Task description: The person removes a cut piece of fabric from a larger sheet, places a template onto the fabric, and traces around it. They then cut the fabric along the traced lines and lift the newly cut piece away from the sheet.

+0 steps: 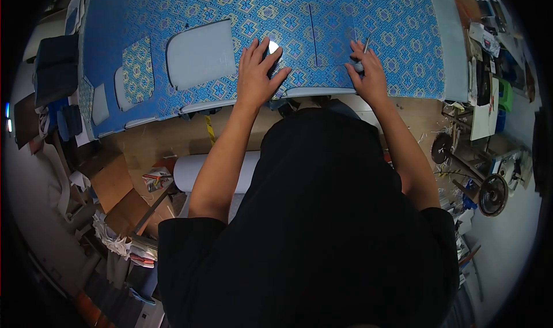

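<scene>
A blue patterned fabric lies spread over the table. On it rests a clear template, its edges faint. My left hand presses flat on the template's left part, fingers spread, beside a small bright round spot. My right hand sits at the template's right edge and grips a thin pen-like tool that points up onto the fabric. A dark straight line runs down the fabric between my hands.
A pale grey cut panel and smaller cut pieces lie on the fabric to the left. Tools and papers crowd the right bench. A white roll and cardboard scraps sit below the table edge. Dark folded cloth is stacked at far left.
</scene>
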`<control>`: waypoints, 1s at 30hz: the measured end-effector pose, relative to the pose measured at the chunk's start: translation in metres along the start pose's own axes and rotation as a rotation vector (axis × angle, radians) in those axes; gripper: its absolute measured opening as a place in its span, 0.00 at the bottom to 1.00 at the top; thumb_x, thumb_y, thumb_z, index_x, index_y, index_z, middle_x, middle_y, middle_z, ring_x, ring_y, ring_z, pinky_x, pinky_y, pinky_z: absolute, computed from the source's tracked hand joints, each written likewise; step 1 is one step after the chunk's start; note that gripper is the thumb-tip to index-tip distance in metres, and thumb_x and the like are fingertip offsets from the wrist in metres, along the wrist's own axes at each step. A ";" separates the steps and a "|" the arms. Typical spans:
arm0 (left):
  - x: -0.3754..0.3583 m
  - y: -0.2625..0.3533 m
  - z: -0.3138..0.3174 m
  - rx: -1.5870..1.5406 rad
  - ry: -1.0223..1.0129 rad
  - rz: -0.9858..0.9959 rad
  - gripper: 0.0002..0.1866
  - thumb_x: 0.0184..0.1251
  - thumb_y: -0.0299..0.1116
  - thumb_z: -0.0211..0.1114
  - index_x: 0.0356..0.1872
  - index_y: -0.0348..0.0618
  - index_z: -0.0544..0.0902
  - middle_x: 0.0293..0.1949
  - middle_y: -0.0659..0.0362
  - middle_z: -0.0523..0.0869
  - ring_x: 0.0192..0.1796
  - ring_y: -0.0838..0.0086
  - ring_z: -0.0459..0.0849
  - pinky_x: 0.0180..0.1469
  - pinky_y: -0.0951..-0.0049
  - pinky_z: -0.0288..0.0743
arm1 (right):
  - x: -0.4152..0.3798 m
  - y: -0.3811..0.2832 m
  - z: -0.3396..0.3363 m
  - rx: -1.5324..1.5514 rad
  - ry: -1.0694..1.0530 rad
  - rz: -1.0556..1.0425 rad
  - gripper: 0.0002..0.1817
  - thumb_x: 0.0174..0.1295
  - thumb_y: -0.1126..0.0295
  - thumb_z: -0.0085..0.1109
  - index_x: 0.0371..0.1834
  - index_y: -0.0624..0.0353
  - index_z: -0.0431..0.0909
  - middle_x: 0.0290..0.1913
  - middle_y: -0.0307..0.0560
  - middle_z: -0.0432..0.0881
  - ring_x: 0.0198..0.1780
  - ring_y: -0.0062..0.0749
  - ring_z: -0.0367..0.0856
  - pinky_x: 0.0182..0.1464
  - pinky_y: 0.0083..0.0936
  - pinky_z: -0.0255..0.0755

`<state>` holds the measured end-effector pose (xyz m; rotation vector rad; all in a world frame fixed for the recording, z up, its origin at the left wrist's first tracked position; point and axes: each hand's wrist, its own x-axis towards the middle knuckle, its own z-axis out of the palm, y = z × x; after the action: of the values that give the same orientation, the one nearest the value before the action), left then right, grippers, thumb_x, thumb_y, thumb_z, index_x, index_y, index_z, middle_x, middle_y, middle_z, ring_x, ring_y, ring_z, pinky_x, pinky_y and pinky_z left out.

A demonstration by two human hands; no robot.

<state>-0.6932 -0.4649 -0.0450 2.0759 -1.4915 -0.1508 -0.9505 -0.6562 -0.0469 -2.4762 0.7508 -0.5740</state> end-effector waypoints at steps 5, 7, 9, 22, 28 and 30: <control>0.000 -0.001 0.001 0.008 0.002 0.005 0.26 0.63 0.51 0.76 0.60 0.55 0.87 0.73 0.51 0.75 0.79 0.49 0.65 0.79 0.41 0.54 | -0.001 0.002 0.002 0.014 0.021 0.006 0.13 0.67 0.70 0.68 0.50 0.59 0.77 0.70 0.51 0.80 0.76 0.48 0.72 0.77 0.50 0.62; 0.000 0.000 0.001 0.007 0.007 0.008 0.26 0.63 0.52 0.76 0.60 0.55 0.88 0.73 0.51 0.76 0.79 0.49 0.65 0.79 0.41 0.54 | 0.000 0.001 0.002 0.012 0.018 0.005 0.13 0.66 0.70 0.68 0.50 0.59 0.77 0.70 0.51 0.80 0.75 0.49 0.72 0.77 0.51 0.62; 0.000 0.000 0.000 0.005 0.007 0.009 0.26 0.63 0.52 0.77 0.60 0.56 0.88 0.73 0.52 0.76 0.79 0.49 0.65 0.79 0.41 0.54 | -0.001 0.002 0.002 0.009 0.015 0.005 0.13 0.66 0.70 0.68 0.51 0.59 0.77 0.70 0.51 0.80 0.75 0.49 0.72 0.77 0.51 0.62; 0.001 0.002 -0.001 0.000 0.016 0.001 0.26 0.59 0.48 0.80 0.59 0.54 0.89 0.72 0.53 0.78 0.78 0.48 0.67 0.77 0.45 0.60 | 0.001 0.002 0.001 0.012 0.023 -0.012 0.13 0.66 0.70 0.68 0.51 0.59 0.77 0.69 0.51 0.81 0.75 0.50 0.72 0.76 0.51 0.63; 0.000 0.002 -0.001 -0.013 -0.004 -0.013 0.26 0.61 0.51 0.78 0.60 0.56 0.88 0.73 0.52 0.76 0.79 0.49 0.65 0.79 0.41 0.54 | 0.000 0.002 0.001 0.012 0.019 -0.006 0.13 0.66 0.70 0.68 0.50 0.59 0.78 0.69 0.51 0.81 0.76 0.49 0.72 0.76 0.51 0.62; 0.001 0.004 -0.002 -0.007 0.002 -0.011 0.26 0.60 0.49 0.79 0.59 0.55 0.89 0.72 0.53 0.77 0.78 0.49 0.66 0.78 0.43 0.57 | 0.000 0.002 0.001 0.009 0.016 -0.006 0.13 0.66 0.70 0.68 0.50 0.59 0.78 0.69 0.52 0.81 0.76 0.49 0.72 0.76 0.51 0.62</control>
<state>-0.6946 -0.4661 -0.0409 2.0786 -1.4770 -0.1583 -0.9507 -0.6576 -0.0489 -2.4687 0.7458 -0.5994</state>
